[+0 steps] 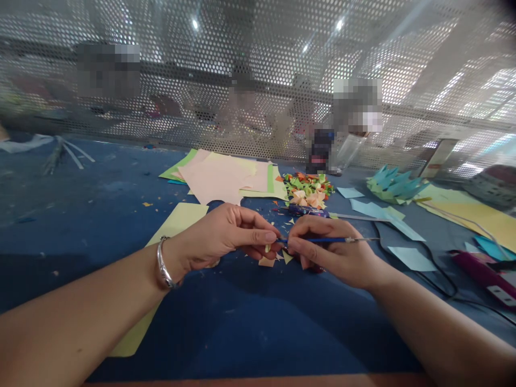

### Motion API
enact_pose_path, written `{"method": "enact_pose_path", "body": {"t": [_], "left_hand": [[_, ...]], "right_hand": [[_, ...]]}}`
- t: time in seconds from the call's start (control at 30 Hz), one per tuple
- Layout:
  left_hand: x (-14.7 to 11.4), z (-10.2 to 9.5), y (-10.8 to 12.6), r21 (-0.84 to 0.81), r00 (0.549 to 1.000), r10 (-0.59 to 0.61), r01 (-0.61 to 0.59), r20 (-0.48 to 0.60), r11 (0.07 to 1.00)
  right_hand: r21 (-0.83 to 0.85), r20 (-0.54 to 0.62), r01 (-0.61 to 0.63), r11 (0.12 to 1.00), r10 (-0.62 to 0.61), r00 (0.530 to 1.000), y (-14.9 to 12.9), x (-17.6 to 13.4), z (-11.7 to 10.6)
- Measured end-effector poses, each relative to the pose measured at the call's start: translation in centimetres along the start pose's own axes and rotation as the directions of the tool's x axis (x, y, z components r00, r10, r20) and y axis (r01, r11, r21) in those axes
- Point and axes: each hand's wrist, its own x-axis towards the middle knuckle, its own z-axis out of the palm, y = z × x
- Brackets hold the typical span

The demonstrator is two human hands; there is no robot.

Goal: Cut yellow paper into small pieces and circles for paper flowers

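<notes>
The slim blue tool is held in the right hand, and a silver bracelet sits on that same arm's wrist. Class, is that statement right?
Not quite: the head view shows the silver bracelet on the left wrist, not the right one. The slim blue tool is indeed held in the right hand.

The slim tool (332,240) is coloured blue with a silvery end, the paper scrap (268,248) pale yellow, the tabletop (262,328) dark blue. Peach, yellow and green are layered in the paper stack (217,176); orange, green and peach are mixed in the paper-bit pile (308,192). The grey screen (274,48) is patterned with round holes.
</notes>
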Motion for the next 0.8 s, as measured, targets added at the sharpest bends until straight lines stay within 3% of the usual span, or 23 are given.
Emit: {"method": "enact_pose_path", "body": {"t": [0.3, 0.47, 0.63, 0.8], "left_hand": [[0.11, -0.29, -0.26, -0.003, 1.000, 0.001, -0.001, 0.016, 1.000], [0.17, -0.18, -0.46, 0.021, 0.998, 0.064, -0.064, -0.001, 0.998], [0.30, 0.06, -0.55, 0.044, 0.988, 0.144, -0.142, -0.046, 0.989], [0.50, 0.07, -0.76, 0.003, 0.987, 0.150, -0.150, -0.055, 0.989]], "right_hand": [[-0.060, 0.019, 0.050, 0.997, -0.049, 0.999, 0.30, -0.08, -0.01], [-0.105, 0.008, 0.060, 0.993, -0.060, 0.998, 0.46, -0.17, 0.00], [-0.039, -0.008, 0.035, 0.999, -0.035, 0.999, 0.25, -0.24, -0.05], [-0.028, -0.023, 0.005, 1.000, -0.006, 1.000, 0.19, -0.39, -0.03]]}}
